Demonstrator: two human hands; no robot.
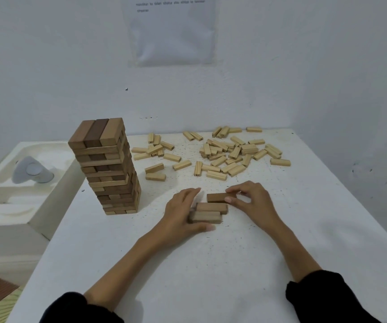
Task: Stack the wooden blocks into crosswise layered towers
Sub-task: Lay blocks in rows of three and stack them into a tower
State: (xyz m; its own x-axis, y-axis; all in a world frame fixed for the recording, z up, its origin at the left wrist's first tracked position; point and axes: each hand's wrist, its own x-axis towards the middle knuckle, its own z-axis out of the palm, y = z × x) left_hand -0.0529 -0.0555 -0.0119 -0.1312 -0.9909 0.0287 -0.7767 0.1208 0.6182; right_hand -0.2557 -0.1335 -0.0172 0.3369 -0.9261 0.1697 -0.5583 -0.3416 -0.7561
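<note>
Wooden blocks (223, 155) lying scattered beyond both hands; one tall brown tower (108, 169) standing finished. Right hand (250, 201) is pinching a dark block (218, 197); left hand (183, 210), fingers apart, is steadying two.

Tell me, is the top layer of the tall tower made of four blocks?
No, the top layer of the tall tower shows three blocks side by side.

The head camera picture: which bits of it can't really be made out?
- Paper sheet on the wall: top cut off by the frame edge, print too blurred to read.
- Three blocks on the table: left ends hidden by the left hand.
- Farthest block: right end covered by the right hand.
- Tower: back faces turned away.
- Pale loose blocks: end markings too small.
</note>
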